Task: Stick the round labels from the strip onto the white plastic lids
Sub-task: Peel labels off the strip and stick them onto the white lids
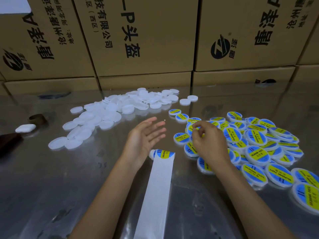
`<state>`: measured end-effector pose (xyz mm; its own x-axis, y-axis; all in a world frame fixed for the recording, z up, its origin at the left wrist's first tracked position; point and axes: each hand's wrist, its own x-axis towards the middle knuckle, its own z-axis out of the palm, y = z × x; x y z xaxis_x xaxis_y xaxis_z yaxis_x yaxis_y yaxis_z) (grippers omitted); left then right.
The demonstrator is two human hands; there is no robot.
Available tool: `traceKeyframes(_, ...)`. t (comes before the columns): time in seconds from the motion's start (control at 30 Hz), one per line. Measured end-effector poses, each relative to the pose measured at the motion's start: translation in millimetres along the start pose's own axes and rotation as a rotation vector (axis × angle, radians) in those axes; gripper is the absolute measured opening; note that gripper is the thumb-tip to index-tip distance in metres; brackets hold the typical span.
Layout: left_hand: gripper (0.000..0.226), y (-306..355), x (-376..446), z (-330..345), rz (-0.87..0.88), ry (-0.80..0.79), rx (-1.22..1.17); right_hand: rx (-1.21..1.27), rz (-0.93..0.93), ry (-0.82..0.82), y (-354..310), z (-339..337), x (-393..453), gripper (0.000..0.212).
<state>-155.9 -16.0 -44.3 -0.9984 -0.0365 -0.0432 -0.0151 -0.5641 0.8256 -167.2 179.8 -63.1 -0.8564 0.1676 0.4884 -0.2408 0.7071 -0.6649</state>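
A heap of plain white plastic lids [110, 111] spreads over the far left of the shiny table [51, 187]. To the right lies a pile of lids with blue and yellow round labels [259, 140]. A white backing strip [155, 195] runs from the near edge towards the middle, with one round label [165, 154] at its far end. My left hand [146, 133] hovers open, palm up, just beyond the strip's end. My right hand [207, 138] is over the near left edge of the labelled pile, its fingertips pinched on a labelled lid [194, 128].
Stacked cardboard boxes [138, 40] wall off the back of the table. At the far left are a white earbud case [25, 128], a brown ring [37, 119] and a dark object [8, 142]. Two loose lids [189, 100] lie behind the labelled pile.
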Motion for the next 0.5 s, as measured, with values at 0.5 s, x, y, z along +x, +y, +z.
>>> traceKeyframes(0.5,0.038,38,77,-113,0.237,0.632,1.625,0.093,-0.205,-0.164,-18,28,-17,0.010)
